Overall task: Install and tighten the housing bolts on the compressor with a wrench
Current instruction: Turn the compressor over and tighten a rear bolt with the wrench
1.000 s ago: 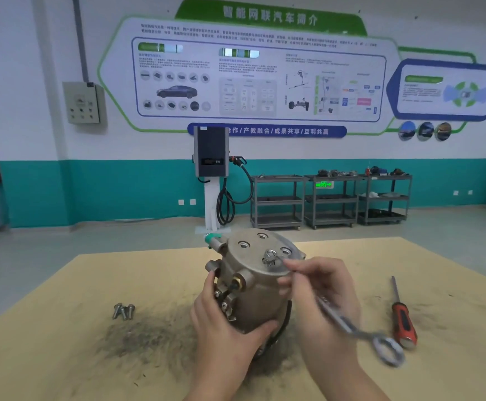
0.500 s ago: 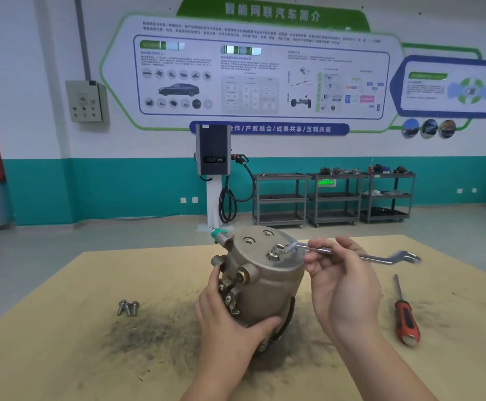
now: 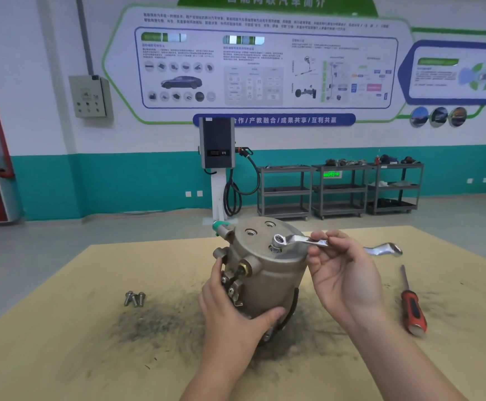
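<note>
A bronze-grey compressor (image 3: 267, 273) stands upright on the tan table (image 3: 62, 357). My left hand (image 3: 233, 314) grips its lower left side, thumb across the front. My right hand (image 3: 340, 273) pinches the shaft of a silver combination wrench (image 3: 308, 241) between thumb and fingers. The wrench lies roughly level, its ring end over a bolt (image 3: 275, 249) in the top cover, its open end pointing right. Other bolt holes in the cover look empty. Three loose bolts (image 3: 134, 298) lie on the table to the left.
A red-handled screwdriver (image 3: 411, 305) lies on the table to the right. Dark grime is smeared around the compressor base. Beyond the table are a charging post (image 3: 217, 169) and grey shelf carts (image 3: 340, 189) against the wall.
The wrench swung from hanging down toward me to lying level with its ring end on the cover bolt. My right hand rose and turned palm-up. My left hand kept its hold.
</note>
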`<move>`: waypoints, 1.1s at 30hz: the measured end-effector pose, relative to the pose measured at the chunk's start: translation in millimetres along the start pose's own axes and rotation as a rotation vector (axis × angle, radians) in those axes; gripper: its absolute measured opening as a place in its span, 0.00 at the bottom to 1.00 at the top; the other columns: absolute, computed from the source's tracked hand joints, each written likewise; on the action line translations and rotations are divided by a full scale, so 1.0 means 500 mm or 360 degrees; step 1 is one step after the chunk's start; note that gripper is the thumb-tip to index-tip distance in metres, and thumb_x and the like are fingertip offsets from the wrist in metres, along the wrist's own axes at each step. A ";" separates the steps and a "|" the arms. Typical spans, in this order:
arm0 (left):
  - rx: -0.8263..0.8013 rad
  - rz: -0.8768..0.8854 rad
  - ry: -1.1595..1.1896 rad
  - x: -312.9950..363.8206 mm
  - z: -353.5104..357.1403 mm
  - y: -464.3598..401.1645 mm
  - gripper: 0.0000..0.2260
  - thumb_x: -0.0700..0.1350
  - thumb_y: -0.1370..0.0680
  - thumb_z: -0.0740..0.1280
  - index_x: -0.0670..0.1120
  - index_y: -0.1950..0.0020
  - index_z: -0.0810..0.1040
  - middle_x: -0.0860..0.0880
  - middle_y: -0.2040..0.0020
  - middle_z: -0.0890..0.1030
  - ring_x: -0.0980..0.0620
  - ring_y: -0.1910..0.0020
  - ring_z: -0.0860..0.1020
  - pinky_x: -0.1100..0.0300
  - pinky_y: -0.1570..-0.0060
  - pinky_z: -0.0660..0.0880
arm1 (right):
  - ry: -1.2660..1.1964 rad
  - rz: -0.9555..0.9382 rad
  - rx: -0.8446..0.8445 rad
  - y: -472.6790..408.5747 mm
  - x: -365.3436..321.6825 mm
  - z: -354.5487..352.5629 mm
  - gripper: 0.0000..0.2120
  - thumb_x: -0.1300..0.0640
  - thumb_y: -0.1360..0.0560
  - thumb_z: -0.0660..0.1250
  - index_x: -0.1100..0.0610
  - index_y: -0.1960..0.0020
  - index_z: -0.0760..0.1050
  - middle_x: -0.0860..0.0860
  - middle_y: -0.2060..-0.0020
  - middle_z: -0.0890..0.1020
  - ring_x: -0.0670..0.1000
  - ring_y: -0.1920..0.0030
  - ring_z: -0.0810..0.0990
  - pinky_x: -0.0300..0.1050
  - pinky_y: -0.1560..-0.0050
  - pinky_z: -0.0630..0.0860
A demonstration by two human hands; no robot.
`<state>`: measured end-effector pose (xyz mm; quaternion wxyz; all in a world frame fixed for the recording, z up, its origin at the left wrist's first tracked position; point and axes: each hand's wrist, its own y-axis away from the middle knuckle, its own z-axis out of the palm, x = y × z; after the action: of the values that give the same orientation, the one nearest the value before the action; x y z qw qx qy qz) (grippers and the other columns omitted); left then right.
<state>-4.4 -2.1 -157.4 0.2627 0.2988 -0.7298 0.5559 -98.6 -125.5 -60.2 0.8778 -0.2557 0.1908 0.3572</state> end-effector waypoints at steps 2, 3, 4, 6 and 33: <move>-0.0013 -0.0005 -0.0006 -0.001 0.001 -0.001 0.55 0.62 0.46 0.78 0.77 0.32 0.43 0.64 0.38 0.59 0.61 0.35 0.58 0.59 0.35 0.59 | 0.0097 0.0049 0.0016 -0.018 -0.013 0.008 0.08 0.68 0.25 0.55 0.59 0.59 0.69 0.55 0.70 0.80 0.50 0.74 0.76 0.36 0.72 0.74; -0.0022 -0.0006 0.0001 -0.003 0.001 -0.001 0.54 0.62 0.46 0.78 0.78 0.33 0.43 0.65 0.39 0.58 0.61 0.34 0.58 0.58 0.35 0.60 | 0.0164 0.0095 0.0011 -0.029 -0.023 0.014 0.09 0.67 0.24 0.54 0.59 0.58 0.69 0.56 0.70 0.81 0.50 0.74 0.77 0.37 0.73 0.75; -0.0025 -0.0005 0.0014 -0.005 0.000 -0.002 0.54 0.62 0.46 0.78 0.78 0.33 0.43 0.66 0.39 0.58 0.60 0.34 0.59 0.58 0.35 0.60 | 0.0233 0.0159 -0.0007 -0.041 -0.035 0.020 0.09 0.67 0.23 0.54 0.60 0.57 0.70 0.56 0.69 0.81 0.50 0.74 0.77 0.37 0.73 0.75; -0.0023 0.0005 0.0035 -0.008 0.000 -0.003 0.55 0.60 0.46 0.80 0.79 0.34 0.44 0.66 0.40 0.58 0.58 0.33 0.59 0.56 0.34 0.61 | 0.0381 0.0336 -0.0071 -0.060 -0.060 0.028 0.06 0.67 0.26 0.57 0.61 0.57 0.71 0.58 0.66 0.82 0.51 0.73 0.78 0.38 0.73 0.76; 0.0101 -0.0018 -0.0017 0.006 0.010 0.005 0.51 0.68 0.49 0.72 0.67 0.30 0.52 0.58 0.41 0.62 0.61 0.41 0.58 0.54 0.39 0.63 | 0.1334 -0.0946 -0.0187 0.063 0.012 -0.020 0.10 0.49 0.32 0.73 0.51 0.65 0.74 0.47 0.75 0.76 0.43 0.77 0.71 0.31 0.75 0.68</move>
<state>-8.3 -7.1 -158.2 0.2524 0.3142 -0.7115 0.5756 -119.0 -108.7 -81.3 0.7737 -0.4689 0.4250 -0.0308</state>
